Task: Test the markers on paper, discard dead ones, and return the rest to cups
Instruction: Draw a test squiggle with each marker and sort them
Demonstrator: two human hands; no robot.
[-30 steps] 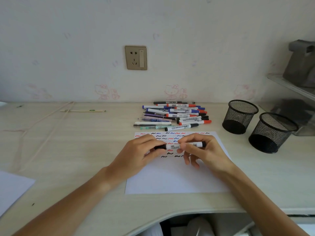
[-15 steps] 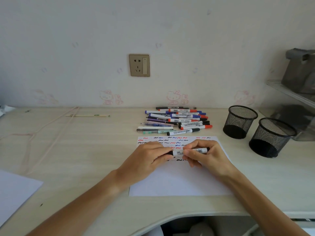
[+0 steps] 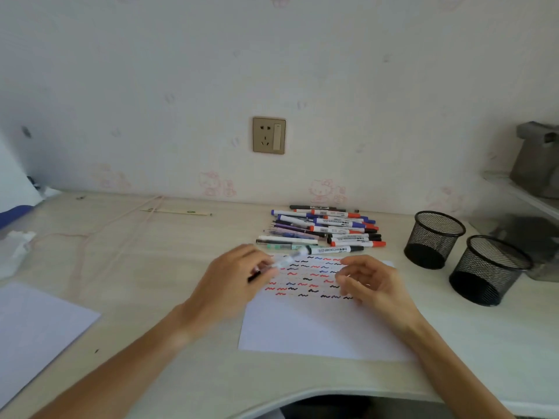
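Note:
A white sheet of paper (image 3: 317,328) lies in front of me, with rows of red, blue and black squiggles across its upper half. My left hand (image 3: 233,285) grips a white marker (image 3: 286,261) with a black end, blurred and tilted over the paper's top left corner. My right hand (image 3: 372,282) hovers over the squiggles, its fingers loosely curled and apart, with nothing in it. Behind the paper is a pile of several markers (image 3: 326,228). Two black mesh cups stand at the right, one farther back (image 3: 434,237) and one nearer (image 3: 488,269); both look empty.
A second white sheet (image 3: 33,331) lies at the front left, with crumpled tissue (image 3: 16,247) beyond it. A thin wooden stick (image 3: 175,211) and a pink cord (image 3: 99,237) lie at the back left. A shelf with grey objects (image 3: 535,164) is at the right. The desk's front edge curves inward.
Both hands held one marker level over the paper. Now my right hand has let go and drawn right, while my left hand swings the marker leftward. The camera has tilted up.

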